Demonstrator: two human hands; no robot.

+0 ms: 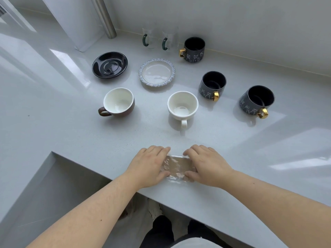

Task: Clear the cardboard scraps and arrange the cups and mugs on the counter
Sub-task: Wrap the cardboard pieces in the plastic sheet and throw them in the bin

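A flat brownish cardboard scrap wrapped in clear film (177, 167) lies near the counter's front edge. My left hand (149, 164) grips its left end and my right hand (206, 164) its right end, fingers over the top and thumbs at the near side. Behind stand a brown cup with a white inside (119, 102) and a white cup (182, 106). Three dark cat-pattern mugs with gold handles stand at the right: one at the back (194, 50), one in the middle (213, 85) and one farthest right (258, 101). Two clear glass mugs with green handles (159, 40) stand by the wall.
A black saucer (109, 64) and a white saucer with a textured rim (156, 72) sit mid-counter. A metal post (105, 17) rises at the back left. A recessed sink (44, 185) drops away at the front left. The wall runs along the back.
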